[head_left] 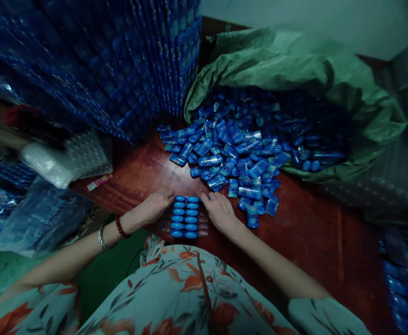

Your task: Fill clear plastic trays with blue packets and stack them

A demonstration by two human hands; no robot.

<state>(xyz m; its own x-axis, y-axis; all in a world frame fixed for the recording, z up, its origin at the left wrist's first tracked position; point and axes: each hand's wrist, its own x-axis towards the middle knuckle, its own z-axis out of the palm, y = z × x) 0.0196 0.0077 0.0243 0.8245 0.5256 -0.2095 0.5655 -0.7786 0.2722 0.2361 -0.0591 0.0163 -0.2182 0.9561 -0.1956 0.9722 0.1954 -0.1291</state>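
A clear plastic tray [203,228] lies near the front edge of the reddish-brown table, with two columns of glossy blue oval pieces [190,212] in it. My left hand [156,205] is at its far left corner, fingers closed together along the edge. At the far right corner, my right hand [220,209] has its fingertips bent in against the tray's edge. Just beyond my right hand lies a heap of small blue wrapped packs [224,149], some with silvery parts.
The heap spills from a large green woven sack [294,60]. Tall stacks of blue-filled packs [120,60] rise at the back left. A person's arm [1,121] shows at the left, near clear bubbled plastic sheets [85,151]. A pink label [100,181] lies on the table [308,232].
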